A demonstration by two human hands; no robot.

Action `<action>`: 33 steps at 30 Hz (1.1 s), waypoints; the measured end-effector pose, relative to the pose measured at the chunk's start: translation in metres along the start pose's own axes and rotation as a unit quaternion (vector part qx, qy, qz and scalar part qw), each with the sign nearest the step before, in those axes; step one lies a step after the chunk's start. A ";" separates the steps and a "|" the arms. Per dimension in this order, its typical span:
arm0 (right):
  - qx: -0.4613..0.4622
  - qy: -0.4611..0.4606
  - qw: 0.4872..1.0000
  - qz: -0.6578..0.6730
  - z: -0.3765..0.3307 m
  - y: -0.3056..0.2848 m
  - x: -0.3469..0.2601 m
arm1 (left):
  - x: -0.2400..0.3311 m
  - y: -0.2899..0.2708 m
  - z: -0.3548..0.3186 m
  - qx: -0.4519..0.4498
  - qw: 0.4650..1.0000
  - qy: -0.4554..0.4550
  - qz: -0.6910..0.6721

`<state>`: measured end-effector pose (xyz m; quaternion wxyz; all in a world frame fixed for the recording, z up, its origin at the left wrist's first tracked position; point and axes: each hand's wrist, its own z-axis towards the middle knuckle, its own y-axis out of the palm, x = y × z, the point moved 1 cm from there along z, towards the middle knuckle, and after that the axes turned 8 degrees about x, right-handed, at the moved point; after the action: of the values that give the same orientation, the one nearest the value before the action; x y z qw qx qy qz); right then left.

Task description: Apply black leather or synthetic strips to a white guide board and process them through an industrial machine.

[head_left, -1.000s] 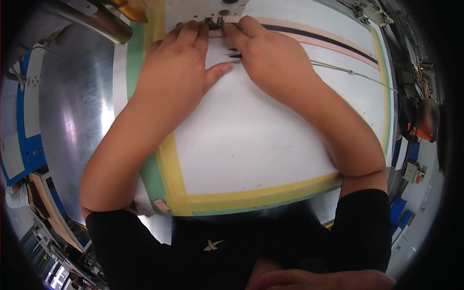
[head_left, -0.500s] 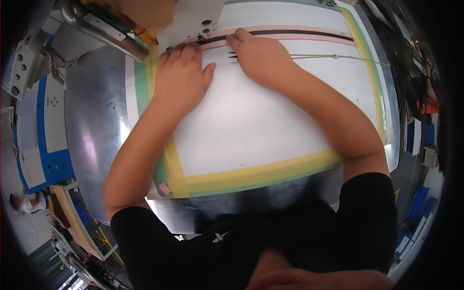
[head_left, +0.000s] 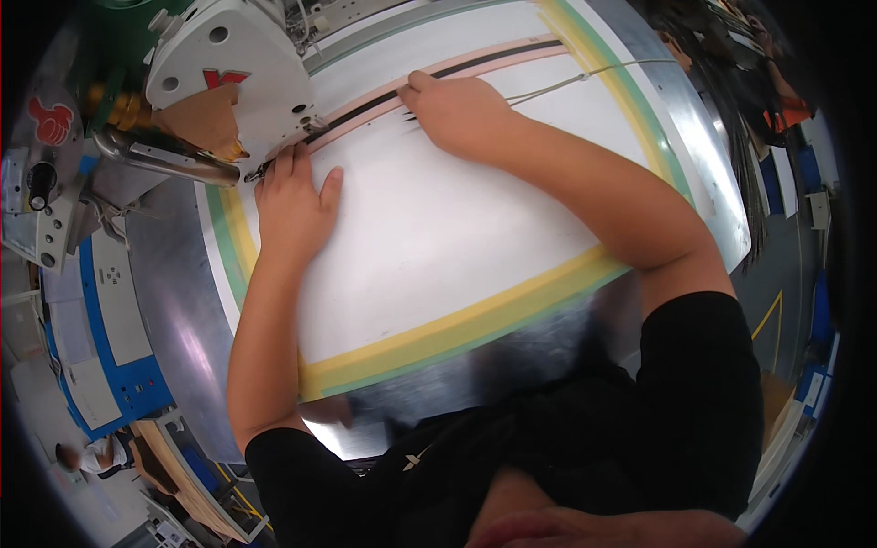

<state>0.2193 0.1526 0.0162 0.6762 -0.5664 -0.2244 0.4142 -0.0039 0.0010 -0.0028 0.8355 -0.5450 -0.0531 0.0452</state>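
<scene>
A long black strip (head_left: 498,61) edged by pink bands runs diagonally across the far part of a white sheet (head_left: 438,247). My left hand (head_left: 297,210) lies flat near the strip's left end, thumb spread, fingertips beside the small metal parts under a white sewing machine head (head_left: 224,55). Farther right, my right hand (head_left: 461,114) is closed, its thumb and forefinger tips pressed on the black strip. Two dark points of a tool (head_left: 408,116) stick out from under that palm. A thin looped cord (head_left: 548,89) trails from behind the same hand; the tool's body is hidden.
Yellow tape (head_left: 457,327) and green tape (head_left: 429,358) border the sheet, which rests on a shiny metal table (head_left: 178,310). A metal tube (head_left: 164,160) and brown paper (head_left: 201,123) are beside the machine head. A person (head_left: 96,454) is in the far left background.
The view has swung, showing more of the machine head. My hands now lie farther apart along the strip, the left one closer to the tube's end. The right hand keeps its pinch.
</scene>
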 end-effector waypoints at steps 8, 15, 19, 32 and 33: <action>0.003 0.085 0.994 -0.075 -0.018 -0.020 0.053 | 0.005 0.003 0.001 0.024 1.000 0.005 0.012; 0.066 0.107 0.988 -0.087 -0.040 -0.023 0.097 | 0.011 -0.004 0.003 0.001 1.000 -0.015 -0.004; 0.036 0.148 0.985 -0.075 -0.044 -0.038 0.109 | 0.009 -0.004 0.002 0.005 1.000 -0.010 -0.007; 0.031 0.106 0.993 -0.044 -0.036 -0.027 0.098 | 0.011 0.001 0.008 -0.012 1.000 -0.001 -0.005; 0.030 0.108 0.993 -0.042 -0.034 -0.026 0.096 | 0.012 0.001 0.009 -0.014 1.000 0.001 -0.005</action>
<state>0.3070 0.2103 0.0162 0.7303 -0.5773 -0.1610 0.3279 0.0072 0.0109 0.0003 0.8279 -0.5567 -0.0554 0.0394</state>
